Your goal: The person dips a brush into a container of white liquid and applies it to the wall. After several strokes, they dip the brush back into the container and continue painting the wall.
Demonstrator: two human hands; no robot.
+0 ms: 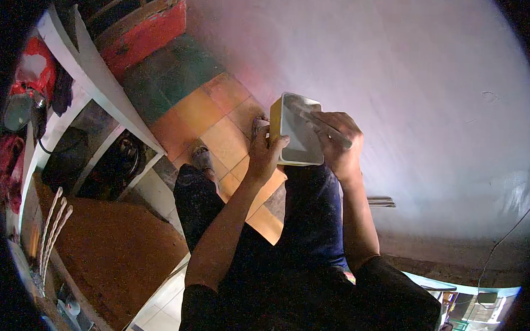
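Left hand: the left hand (264,155) is grasping the box's left side, its thumb hooking over the rim.
Right hand: the right hand (343,142) is clasping a slim grey tool (339,137) and covering part of the box's right rim.
Box: the rectangular box (275,120), yellowish outside, is sitting between both hands above the knees, its open side facing the wearer.
Legs: dark trousers (313,208) are filling the space just under the box.
Floor: coloured tiles (222,135) are spreading beyond the feet.
Right side: a pale wall (413,89) is standing close by the right arm, thin sticks (381,201) lying near its base.
Left side: a white shelf (110,104) is holding dark items; a brown board (110,247) and twisted white rods (53,234) are occupying the near left.
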